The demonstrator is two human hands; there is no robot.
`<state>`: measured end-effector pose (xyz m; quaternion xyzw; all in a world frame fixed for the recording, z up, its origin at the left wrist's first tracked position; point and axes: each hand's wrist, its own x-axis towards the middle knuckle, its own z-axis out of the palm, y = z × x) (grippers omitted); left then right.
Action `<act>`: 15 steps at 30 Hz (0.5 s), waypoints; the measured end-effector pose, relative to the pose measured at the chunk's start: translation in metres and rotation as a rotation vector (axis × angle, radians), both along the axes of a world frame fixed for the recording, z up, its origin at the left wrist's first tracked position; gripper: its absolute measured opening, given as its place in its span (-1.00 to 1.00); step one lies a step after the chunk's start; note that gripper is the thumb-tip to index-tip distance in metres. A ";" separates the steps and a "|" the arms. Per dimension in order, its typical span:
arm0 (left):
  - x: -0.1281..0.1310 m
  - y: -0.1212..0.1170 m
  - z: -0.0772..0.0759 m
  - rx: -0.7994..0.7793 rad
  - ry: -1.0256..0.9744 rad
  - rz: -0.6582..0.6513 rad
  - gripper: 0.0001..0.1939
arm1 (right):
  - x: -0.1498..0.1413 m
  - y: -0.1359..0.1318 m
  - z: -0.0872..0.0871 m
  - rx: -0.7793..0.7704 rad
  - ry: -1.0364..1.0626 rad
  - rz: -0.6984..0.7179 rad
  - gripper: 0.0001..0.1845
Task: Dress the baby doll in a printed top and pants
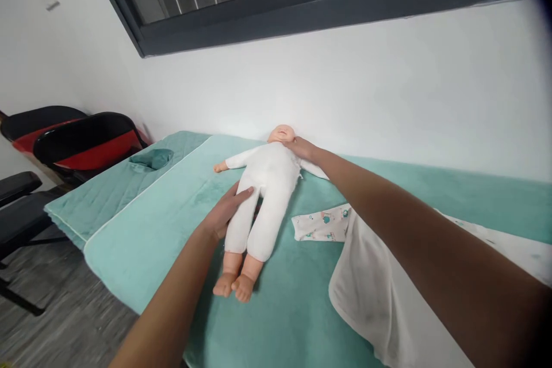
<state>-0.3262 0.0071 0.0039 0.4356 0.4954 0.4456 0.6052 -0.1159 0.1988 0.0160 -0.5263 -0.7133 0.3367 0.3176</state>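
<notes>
A baby doll (269, 175) with a white cloth body lies on its back on the green padded mat (310, 287). Its head is by the wall and its bare feet point toward me. My left hand (228, 207) wraps round the doll's thigh on the left side, thumb on top and the other fingers hidden beneath. At the neck and shoulder, my right hand (301, 148) grips the doll just below the chin; some of its fingers are out of sight. Beside the doll, under my right arm, lies a white baby garment (321, 224) with a small coloured print.
White cloth (379, 293) spreads over the mat at the lower right. A folded quilted green cover (125, 184) lies at the mat's left end. Black and red chairs (88, 144) stand at the left. The wall (388, 86) and a dark-framed window (259, 23) rise behind the mat.
</notes>
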 end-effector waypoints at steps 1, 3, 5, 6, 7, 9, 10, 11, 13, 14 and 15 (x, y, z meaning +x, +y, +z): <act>0.004 -0.002 0.002 0.001 -0.032 -0.003 -0.29 | 0.005 -0.005 0.005 -0.008 0.002 0.008 -0.55; 0.017 -0.010 0.007 0.015 -0.068 -0.018 -0.31 | 0.022 -0.020 0.015 -0.013 0.005 0.000 -0.53; 0.037 -0.024 0.014 0.032 -0.093 -0.049 -0.34 | 0.048 -0.041 0.026 -0.004 0.011 -0.031 -0.49; 0.050 -0.033 0.018 0.039 -0.102 -0.059 -0.34 | 0.064 -0.053 0.032 0.007 0.015 -0.045 -0.48; 0.066 -0.044 0.022 0.044 -0.109 -0.064 -0.32 | 0.081 -0.066 0.038 0.021 0.019 -0.058 -0.45; 0.102 -0.068 0.028 0.052 -0.124 -0.068 -0.29 | 0.121 -0.096 0.048 0.052 0.018 -0.078 -0.41; 0.122 -0.082 0.029 0.053 -0.135 -0.070 -0.26 | 0.142 -0.111 0.051 0.063 0.012 -0.085 -0.38; 0.142 -0.096 0.029 0.053 -0.148 -0.073 -0.24 | 0.163 -0.127 0.054 0.066 0.002 -0.089 -0.36; 0.181 -0.124 0.026 0.047 -0.172 -0.083 -0.19 | 0.203 -0.158 0.055 0.054 -0.028 -0.097 -0.29; 0.199 -0.137 0.023 0.042 -0.182 -0.093 -0.18 | 0.223 -0.173 0.053 0.039 -0.048 -0.110 -0.26; 0.215 -0.149 0.019 0.036 -0.188 -0.104 -0.18 | 0.240 -0.186 0.050 0.020 -0.073 -0.135 -0.21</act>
